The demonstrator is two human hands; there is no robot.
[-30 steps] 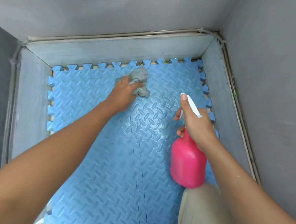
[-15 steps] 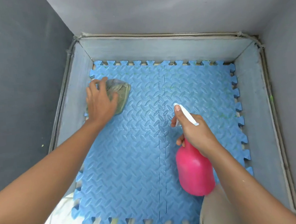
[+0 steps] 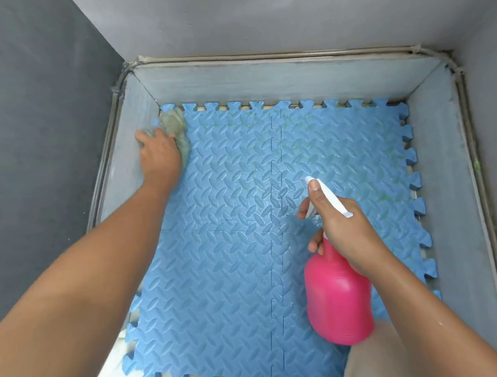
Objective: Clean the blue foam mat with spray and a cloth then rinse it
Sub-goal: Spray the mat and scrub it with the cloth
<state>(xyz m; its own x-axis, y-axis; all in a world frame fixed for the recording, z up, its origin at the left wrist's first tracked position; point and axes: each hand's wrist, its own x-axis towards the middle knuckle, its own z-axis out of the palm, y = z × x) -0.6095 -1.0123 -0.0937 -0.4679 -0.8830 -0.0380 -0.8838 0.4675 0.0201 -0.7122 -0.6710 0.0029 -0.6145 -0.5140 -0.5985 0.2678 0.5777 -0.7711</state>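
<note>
Left hand (image 3: 160,153) presses cloth (image 3: 176,130) onto far-left corner of mat (image 3: 231,248), cloth under and beyond fingers. Right hand (image 3: 344,231) fingers wrapped round spray bottle (image 3: 339,299) neck, over mat's right half.

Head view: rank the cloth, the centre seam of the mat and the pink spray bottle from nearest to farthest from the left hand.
1. Cloth: under the left hand, mat's far-left corner.
2. Centre seam: mid-mat, to its right.
3. Pink spray bottle: held in the right hand, near right.
</note>
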